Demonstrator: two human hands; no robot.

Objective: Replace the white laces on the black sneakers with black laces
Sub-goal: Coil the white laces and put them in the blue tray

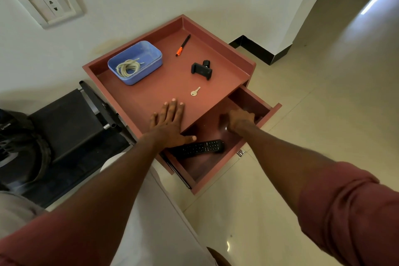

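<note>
A coil of whitish laces [129, 67] lies in a blue plastic tub [151, 50] on top of a reddish-brown bedside cabinet [164, 84]. My left hand [169, 122] rests flat on the cabinet top near its front edge, fingers straight. My right hand [240, 118] reaches into the open drawer [273, 112], its fingers curled down inside and hidden, so whether they hold anything cannot be seen. A black sneaker [13, 136] shows at the far left edge on a dark rack. No black laces are visible.
On the cabinet top lie an orange-and-black marker [183, 45], a black phone clamp [201, 69] and a small key [195, 91]. A black remote control [200, 148] lies in the drawer. A wall socket [50, 5] is up left; beige tiled floor lies to the right.
</note>
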